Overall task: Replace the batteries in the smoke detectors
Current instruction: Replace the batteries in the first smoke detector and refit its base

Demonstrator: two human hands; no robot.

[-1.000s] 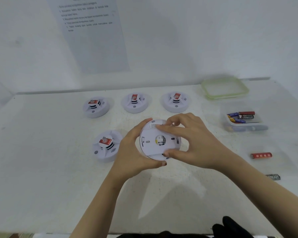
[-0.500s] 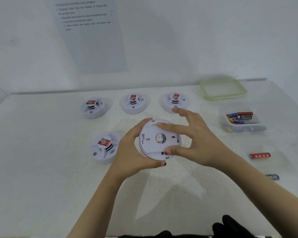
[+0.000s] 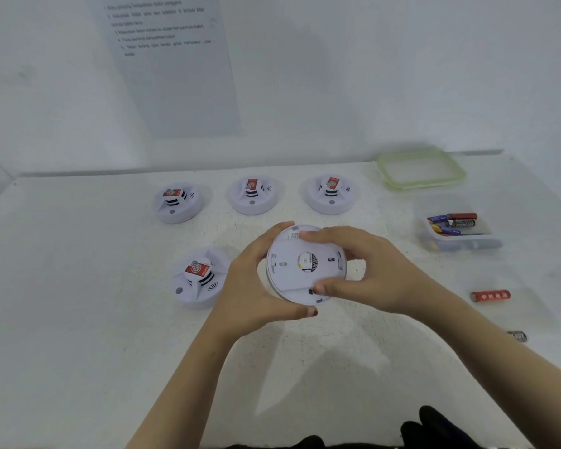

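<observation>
The round white plastic smoke detector is held underside-up just above the surface, gripped by the left hand and right hand. The backplate should probably be twisted evenly, without tilting.

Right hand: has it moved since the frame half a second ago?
Yes. The right hand has drawn its splayed fingers back from the back-right detector, toward the person, and closed them round the held detector.
</observation>
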